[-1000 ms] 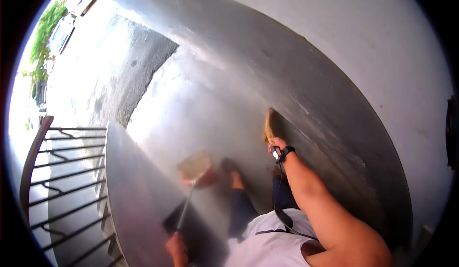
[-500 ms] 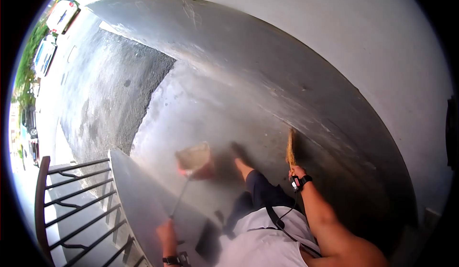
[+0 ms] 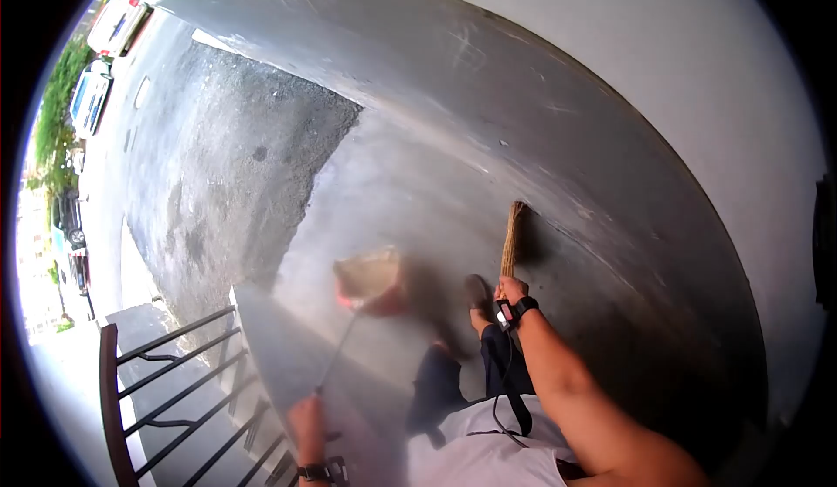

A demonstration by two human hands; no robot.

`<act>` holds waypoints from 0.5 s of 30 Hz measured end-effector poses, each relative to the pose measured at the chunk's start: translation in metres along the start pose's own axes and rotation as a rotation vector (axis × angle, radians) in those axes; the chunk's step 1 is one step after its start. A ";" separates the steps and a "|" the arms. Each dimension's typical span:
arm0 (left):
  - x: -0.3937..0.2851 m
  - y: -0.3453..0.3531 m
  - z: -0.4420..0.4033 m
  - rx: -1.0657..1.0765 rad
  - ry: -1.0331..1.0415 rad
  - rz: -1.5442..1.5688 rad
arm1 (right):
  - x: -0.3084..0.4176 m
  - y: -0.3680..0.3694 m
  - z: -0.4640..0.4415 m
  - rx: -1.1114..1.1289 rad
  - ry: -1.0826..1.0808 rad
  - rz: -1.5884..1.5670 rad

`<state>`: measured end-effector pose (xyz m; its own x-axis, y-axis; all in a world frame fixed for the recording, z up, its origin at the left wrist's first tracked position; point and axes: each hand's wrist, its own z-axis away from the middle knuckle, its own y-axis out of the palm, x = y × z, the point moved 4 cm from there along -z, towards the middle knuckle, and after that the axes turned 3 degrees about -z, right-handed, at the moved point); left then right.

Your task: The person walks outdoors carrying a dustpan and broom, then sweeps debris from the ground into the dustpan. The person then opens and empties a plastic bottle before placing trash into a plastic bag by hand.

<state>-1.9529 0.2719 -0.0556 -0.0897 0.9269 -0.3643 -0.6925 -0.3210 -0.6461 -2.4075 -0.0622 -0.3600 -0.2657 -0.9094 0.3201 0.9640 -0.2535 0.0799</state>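
My left hand [image 3: 305,419] is closed around the end of a long thin handle at the lower left. The handle runs up to a red dustpan [image 3: 382,299] with a pale inside, blurred, close to the floor. My right hand [image 3: 513,290] grips a straw broom [image 3: 513,236] by its short end. The broom's bristles point away from me, with their tips by the foot of the grey wall band. Whether the tips touch the floor or the wall I cannot tell.
A curved wall with a grey lower band [image 3: 558,138] runs along the right. Dark railings [image 3: 174,382] stand at the lower left beside a low ledge. Rough pavement [image 3: 235,156] borders the smooth floor [image 3: 418,182]. Parked cars [image 3: 89,95] are far left. My feet are between dustpan and broom.
My right foot has stepped forward beside my right hand. The broom and right hand have shifted slightly forward and left in view. The dustpan sits a little further right in view.
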 end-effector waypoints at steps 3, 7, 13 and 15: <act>-0.041 -0.015 -0.024 0.010 0.000 0.052 | 0.003 0.023 0.029 -0.022 -0.066 -0.054; -0.001 -0.052 -0.131 0.055 0.126 0.035 | -0.003 0.066 0.081 -0.030 -0.004 -0.149; -0.038 -0.084 -0.236 0.129 0.217 0.083 | -0.014 0.189 0.117 0.141 0.081 -0.058; -0.048 -0.089 -0.272 0.143 0.210 0.055 | -0.004 0.250 0.101 0.231 0.074 -0.050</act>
<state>-1.6924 0.2035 -0.1630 0.0100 0.8436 -0.5369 -0.7865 -0.3249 -0.5252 -2.1648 -0.0883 -0.2457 -0.3046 -0.9214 0.2415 0.9238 -0.2240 0.3104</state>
